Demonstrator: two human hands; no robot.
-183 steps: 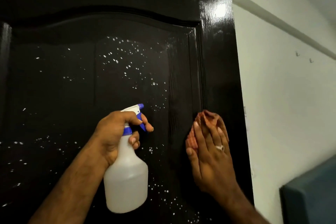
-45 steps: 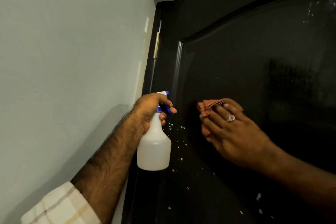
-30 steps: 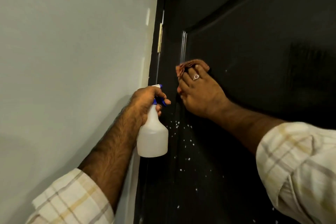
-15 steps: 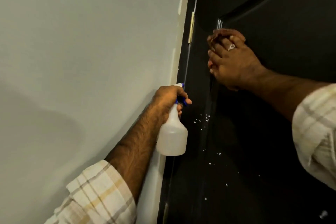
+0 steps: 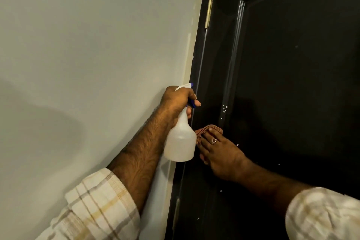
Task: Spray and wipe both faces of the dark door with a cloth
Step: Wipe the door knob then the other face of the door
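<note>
Take the brass hinge [image 5: 209, 8] high on the door's edge as your marker and read across from there. Left of it runs the pale wall [image 5: 87, 45], and your left forearm comes up along that wall in a checked sleeve [image 5: 97, 204]. Well below the hinge and a touch left of it, your left hand [image 5: 178, 101] is curled round the neck of the white spray bottle [image 5: 180, 142], one finger on the blue trigger [image 5: 191, 103], the nozzle aimed at the dark door [image 5: 292, 84]. Below the hinge and slightly right, your right hand [image 5: 220, 152] lies with fingers straight, pressing the reddish cloth [image 5: 207, 129] flat against the door's stile, just beside the bottle. Right of the hinge, the broad panel looks mostly free of droplets, so most of the upper part of this face seems wiped. What remains here, as far as can be judged: a small cluster of white specks [image 5: 224, 110] just above the cloth, a few more scattered lower down the stile, and the hinge-side strip itself. The lower door is out of view. Nothing here shows the other face, so count it as unknown; if it is not done, it still needs spray and wipe.
</note>
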